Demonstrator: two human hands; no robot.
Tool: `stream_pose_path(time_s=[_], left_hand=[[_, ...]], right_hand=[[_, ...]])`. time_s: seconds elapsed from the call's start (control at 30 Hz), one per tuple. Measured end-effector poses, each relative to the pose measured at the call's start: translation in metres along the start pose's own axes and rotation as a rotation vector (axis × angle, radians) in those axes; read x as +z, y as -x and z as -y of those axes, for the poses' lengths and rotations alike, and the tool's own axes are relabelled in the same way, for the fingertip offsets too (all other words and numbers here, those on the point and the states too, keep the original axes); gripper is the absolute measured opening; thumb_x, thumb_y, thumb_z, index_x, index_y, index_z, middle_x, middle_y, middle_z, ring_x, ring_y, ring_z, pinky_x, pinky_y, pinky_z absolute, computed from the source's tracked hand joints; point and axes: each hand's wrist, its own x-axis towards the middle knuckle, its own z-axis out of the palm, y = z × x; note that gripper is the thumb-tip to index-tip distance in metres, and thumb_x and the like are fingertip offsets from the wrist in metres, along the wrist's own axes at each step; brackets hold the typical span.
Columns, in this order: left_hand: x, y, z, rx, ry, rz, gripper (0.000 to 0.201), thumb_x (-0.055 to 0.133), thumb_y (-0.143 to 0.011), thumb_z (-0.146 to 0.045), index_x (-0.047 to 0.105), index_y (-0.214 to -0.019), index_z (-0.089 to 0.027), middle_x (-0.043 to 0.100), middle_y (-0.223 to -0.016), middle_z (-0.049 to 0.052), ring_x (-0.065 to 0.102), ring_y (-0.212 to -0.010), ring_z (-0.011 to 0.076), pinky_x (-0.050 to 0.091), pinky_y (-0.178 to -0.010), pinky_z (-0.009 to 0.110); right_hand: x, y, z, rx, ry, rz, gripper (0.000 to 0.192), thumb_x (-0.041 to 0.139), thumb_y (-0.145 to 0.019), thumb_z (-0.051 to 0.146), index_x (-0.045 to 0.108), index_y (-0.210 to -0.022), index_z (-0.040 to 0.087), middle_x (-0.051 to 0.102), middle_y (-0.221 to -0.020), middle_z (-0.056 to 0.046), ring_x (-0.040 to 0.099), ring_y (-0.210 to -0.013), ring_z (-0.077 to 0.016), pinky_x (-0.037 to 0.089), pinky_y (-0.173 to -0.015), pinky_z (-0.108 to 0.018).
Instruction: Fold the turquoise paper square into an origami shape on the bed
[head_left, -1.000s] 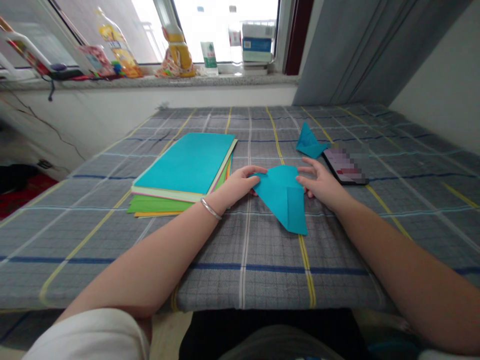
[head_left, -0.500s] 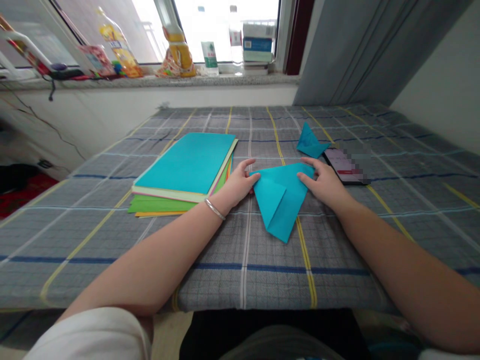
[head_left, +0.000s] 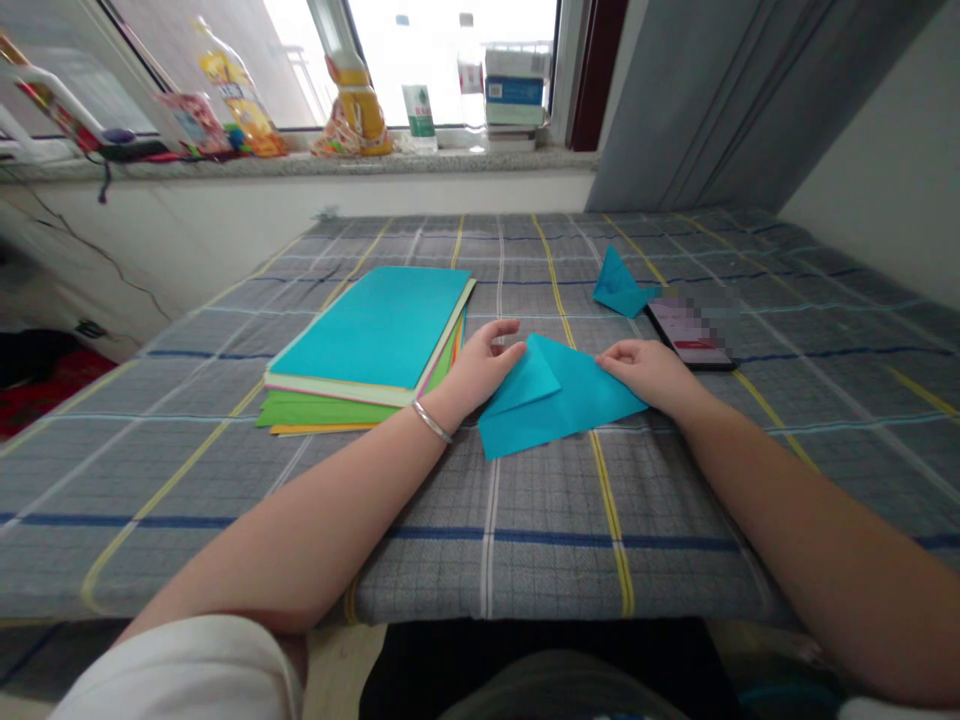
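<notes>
Turned flatter since before, the folded blue paper [head_left: 559, 400] lies under left hand [head_left: 480, 368] and right hand [head_left: 651, 370], fingers spread.

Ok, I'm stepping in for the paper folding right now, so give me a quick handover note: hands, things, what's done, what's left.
Left hand: open, fingertips on the left edge of the folded teal paper.
Right hand: open, flat on its right corner.
The paper lies on the plaid cloth, a small flap already folded over on top.
Finished teal piece sits farther back, beside the phone; coloured paper stack to the left.
Left: probably more folds.
</notes>
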Motion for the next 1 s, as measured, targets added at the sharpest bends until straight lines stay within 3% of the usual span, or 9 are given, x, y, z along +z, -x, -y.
stream_pose_path(time_s=[0.1,0.2,0.37,0.47,0.57,0.7,0.87,1.0], left_hand=[[-0.002,0.001,-0.001,0.114,-0.150,0.047,0.034,0.060,-0.086,-0.021,0.062,-0.119,-0.014,0.060,-0.127,0.014,0.065,-0.097,0.0172,0.055,-0.085,0.033],[-0.002,0.005,-0.006,0.272,-0.365,0.171,0.030,0.056,-0.090,-0.022,0.065,-0.117,-0.014,0.058,-0.133,0.014,0.061,-0.114,0.0215,0.050,-0.100,0.041],[0.001,0.015,-0.016,0.450,-0.713,0.357,0.040,0.049,-0.096,-0.034,0.059,-0.130,-0.015,0.051,-0.144,0.014,0.050,-0.130,0.0286,0.035,-0.112,0.052],[0.005,0.018,-0.015,0.500,-0.805,0.437,0.045,0.045,-0.098,-0.036,0.050,-0.139,-0.016,0.046,-0.149,0.013,0.042,-0.137,0.0309,0.029,-0.114,0.058],[0.007,0.019,-0.011,0.488,-0.828,0.496,0.045,0.043,-0.099,-0.033,0.048,-0.141,-0.017,0.046,-0.149,0.013,0.041,-0.138,0.0306,0.029,-0.114,0.058],[0.009,0.017,-0.008,0.520,-0.821,0.492,0.044,0.044,-0.098,-0.033,0.049,-0.138,-0.014,0.049,-0.146,0.015,0.044,-0.136,0.0295,0.032,-0.113,0.053],[0.008,0.018,-0.011,0.523,-0.840,0.468,0.043,0.048,-0.097,-0.031,0.052,-0.134,-0.011,0.051,-0.143,0.016,0.048,-0.132,0.0281,0.037,-0.112,0.046],[0.007,0.021,-0.015,0.491,-0.896,0.484,0.044,0.048,-0.097,-0.035,0.051,-0.135,-0.014,0.048,-0.146,0.015,0.046,-0.134,0.0295,0.035,-0.112,0.051]], right_hand=[[-0.004,-0.002,-0.003,-0.013,0.135,0.019,0.029,0.055,-0.078,0.040,0.062,-0.057,0.022,0.064,-0.056,-0.002,0.060,-0.057,-0.0194,0.036,-0.048,-0.030],[-0.006,-0.003,-0.005,-0.029,0.243,0.016,0.034,0.054,-0.077,0.036,0.050,-0.046,0.024,0.058,-0.048,-0.002,0.053,-0.048,-0.0172,0.031,-0.042,-0.029],[-0.008,0.003,-0.001,0.026,0.403,0.045,0.031,0.055,-0.078,0.032,0.048,-0.048,0.024,0.060,-0.052,-0.005,0.053,-0.048,-0.0185,0.032,-0.042,-0.030],[-0.006,0.009,0.002,0.000,0.487,-0.023,0.023,0.056,-0.079,0.036,0.058,-0.060,0.024,0.065,-0.062,-0.006,0.059,-0.057,-0.0226,0.040,-0.048,-0.034],[0.000,0.010,0.001,-0.249,0.463,-0.078,0.019,0.057,-0.081,0.034,0.069,-0.086,0.021,0.073,-0.090,-0.010,0.066,-0.086,-0.0286,0.051,-0.073,-0.042],[0.017,0.004,0.001,-0.561,0.329,0.045,0.043,0.046,-0.093,0.034,0.060,-0.130,0.019,0.061,-0.136,-0.010,0.051,-0.129,-0.0292,0.040,-0.107,-0.050],[0.033,0.001,0.003,-0.543,0.365,0.170,0.059,0.042,-0.094,0.049,0.047,-0.144,0.018,0.043,-0.152,-0.012,0.036,-0.141,-0.0311,0.030,-0.114,-0.054],[0.030,0.004,0.012,-0.505,0.470,0.188,0.064,0.041,-0.093,0.049,0.045,-0.146,0.012,0.040,-0.154,-0.012,0.034,-0.142,-0.0320,0.028,-0.117,-0.050]])
